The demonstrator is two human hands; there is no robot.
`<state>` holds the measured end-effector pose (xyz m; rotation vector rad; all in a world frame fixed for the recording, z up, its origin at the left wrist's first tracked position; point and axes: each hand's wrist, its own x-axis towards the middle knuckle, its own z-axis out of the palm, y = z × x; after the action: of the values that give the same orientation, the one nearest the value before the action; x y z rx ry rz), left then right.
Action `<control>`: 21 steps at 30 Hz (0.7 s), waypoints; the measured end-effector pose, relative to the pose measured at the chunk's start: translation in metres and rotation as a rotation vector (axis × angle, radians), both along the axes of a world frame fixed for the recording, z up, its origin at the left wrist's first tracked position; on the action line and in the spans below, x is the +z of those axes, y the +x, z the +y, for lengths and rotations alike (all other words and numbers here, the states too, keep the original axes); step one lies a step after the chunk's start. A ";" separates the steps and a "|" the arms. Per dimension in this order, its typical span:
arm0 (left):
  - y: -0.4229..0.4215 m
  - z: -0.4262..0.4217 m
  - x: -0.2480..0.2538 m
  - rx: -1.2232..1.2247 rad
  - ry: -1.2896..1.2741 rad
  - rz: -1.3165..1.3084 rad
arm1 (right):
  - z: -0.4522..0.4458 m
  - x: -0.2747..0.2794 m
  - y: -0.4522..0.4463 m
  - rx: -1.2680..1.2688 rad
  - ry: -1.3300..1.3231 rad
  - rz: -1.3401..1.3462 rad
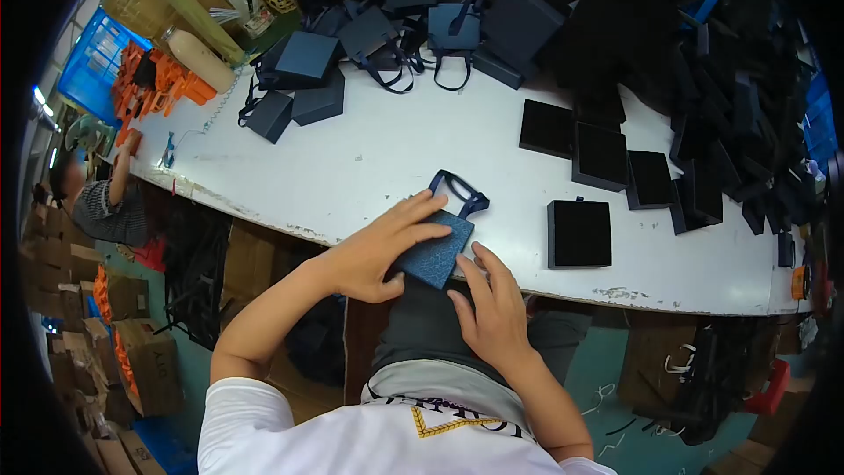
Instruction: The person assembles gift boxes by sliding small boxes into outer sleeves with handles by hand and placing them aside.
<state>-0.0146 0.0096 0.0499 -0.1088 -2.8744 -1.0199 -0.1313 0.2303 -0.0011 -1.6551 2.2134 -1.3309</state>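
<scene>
A small blue textured box point(431, 255) with a dark ribbon loop point(459, 191) at its top lies tilted at the table's near edge. My left hand point(387, 246) rests over its upper left side, fingers across the top and thumb at the lower left. At the box's right edge is my right hand point(492, 303), thumb and fingers apart, fingertips close to or touching it. To the right, an open black box point(579, 234) sits near the edge, with several more black trays point(600, 156) behind it.
Dark blue boxes with ribbons point(307, 57) stand along the back of the white table point(352, 158). Black boxes point(747, 114) are heaped at the right. Orange pieces point(154, 79) and a bottle point(200, 59) are at the back left. Another person point(110, 202) sits at the far left.
</scene>
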 end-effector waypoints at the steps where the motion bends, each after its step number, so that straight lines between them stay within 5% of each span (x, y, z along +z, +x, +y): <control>1: -0.001 -0.004 -0.003 0.120 0.089 0.053 | -0.003 -0.001 0.001 -0.010 -0.004 0.025; 4: -0.021 -0.009 -0.008 0.627 0.315 0.180 | -0.007 -0.003 0.007 -0.038 0.013 0.094; 7: -0.051 -0.010 0.008 0.616 -0.063 -0.303 | -0.015 -0.003 0.005 -0.032 0.050 0.169; 8: -0.058 -0.004 0.000 0.629 -0.130 -0.159 | -0.015 -0.004 0.005 -0.028 0.056 0.181; 11: -0.077 -0.008 -0.003 0.561 0.060 -0.208 | -0.016 -0.003 0.003 -0.026 0.055 0.195; 14: -0.065 0.008 0.011 0.467 0.431 0.130 | -0.014 -0.004 0.004 -0.035 0.049 0.170; 19: -0.003 0.053 0.018 0.416 -0.229 0.118 | 0.017 0.011 -0.016 -0.085 -0.085 0.044; 21: 0.004 0.063 0.002 0.458 -0.255 0.088 | 0.033 0.020 -0.066 -0.153 -0.188 0.330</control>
<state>-0.0110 0.0730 0.0520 0.4542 -2.7386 -0.5494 -0.1973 0.2635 0.0193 -1.9293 2.5092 -1.4311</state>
